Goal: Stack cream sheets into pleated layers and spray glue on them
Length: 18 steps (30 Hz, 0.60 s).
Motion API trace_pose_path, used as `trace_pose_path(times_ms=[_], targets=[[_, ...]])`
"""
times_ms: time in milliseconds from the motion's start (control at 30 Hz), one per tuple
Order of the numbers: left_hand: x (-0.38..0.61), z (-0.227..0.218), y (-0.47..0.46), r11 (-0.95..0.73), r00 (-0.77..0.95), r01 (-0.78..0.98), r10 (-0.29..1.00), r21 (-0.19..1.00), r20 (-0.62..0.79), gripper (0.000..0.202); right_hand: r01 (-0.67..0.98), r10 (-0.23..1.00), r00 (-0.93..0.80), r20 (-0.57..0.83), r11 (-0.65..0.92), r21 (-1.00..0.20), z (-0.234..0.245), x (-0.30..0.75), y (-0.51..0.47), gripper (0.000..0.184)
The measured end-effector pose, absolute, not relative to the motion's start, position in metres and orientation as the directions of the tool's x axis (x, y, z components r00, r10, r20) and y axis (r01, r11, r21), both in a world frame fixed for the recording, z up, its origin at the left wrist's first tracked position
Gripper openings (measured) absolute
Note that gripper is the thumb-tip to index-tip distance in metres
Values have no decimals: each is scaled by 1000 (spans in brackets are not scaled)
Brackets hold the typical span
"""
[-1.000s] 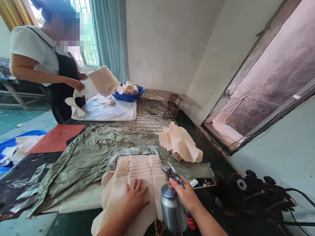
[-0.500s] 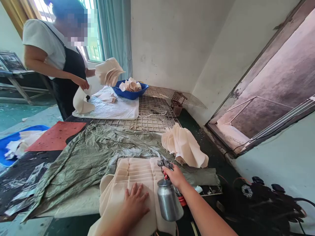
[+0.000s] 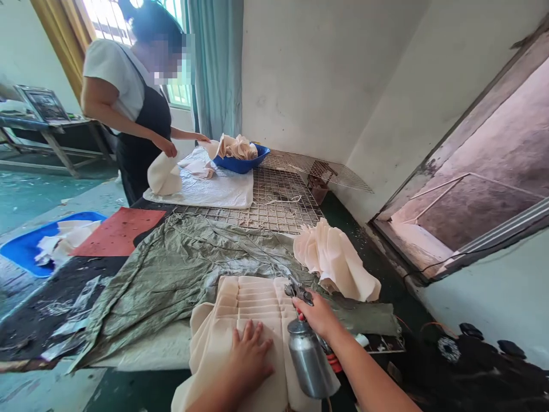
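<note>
Fingers spread, my left hand (image 3: pixel 252 352) lies flat on a stack of cream sheets (image 3: pixel 231 326), whose far edges overlap in steps. My right hand (image 3: pixel 316 313) is wrapped round the handle of a spray gun (image 3: pixel 298 290) with a silver metal cup (image 3: pixel 311 360) below it. The gun is held over the right side of the stack, its nozzle facing left across the stepped edges. Past it, to the right, a fanned pile of similar cream pieces (image 3: pixel 337 257) rests on the crumpled green cloth (image 3: pixel 184 269).
Across the table a co-worker (image 3: pixel 141 109) handles cream pieces by a blue basin (image 3: pixel 242 165) on a white sheet (image 3: pixel 223 191). Wire mesh (image 3: pixel 283 200) lies beyond the cloth. At left are a red sheet (image 3: pixel 122 232) and another blue basin (image 3: pixel 26 252). Dark machinery (image 3: pixel 484 360) stands at lower right.
The view has shifted left, so everything sits further right. The co-worker's pile of cream pieces has gone from the raised hand down into the blue basin. My hands keep their places on the stack and gun.
</note>
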State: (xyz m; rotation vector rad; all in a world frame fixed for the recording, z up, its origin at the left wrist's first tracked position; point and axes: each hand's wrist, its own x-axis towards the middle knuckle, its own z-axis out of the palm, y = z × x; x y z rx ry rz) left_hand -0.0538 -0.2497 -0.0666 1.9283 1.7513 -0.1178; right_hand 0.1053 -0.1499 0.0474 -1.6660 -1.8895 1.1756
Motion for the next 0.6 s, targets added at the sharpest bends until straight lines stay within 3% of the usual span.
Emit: trace_pose_path(times_ms=[133, 333, 600], targets=[[-56, -60, -254, -18, 174, 932, 898, 363, -404, 66, 658, 879, -394, -268, 66, -750, 68, 66, -161, 25], [-62, -46, -261, -17, 183, 911, 911, 411, -369, 52, 712, 822, -492, -287, 191, -675, 82, 18, -173, 31], [-70, -44, -265, -9, 183, 895, 919, 445, -350, 54, 588, 744, -637, -200, 302, -750, 75, 14, -180, 35]])
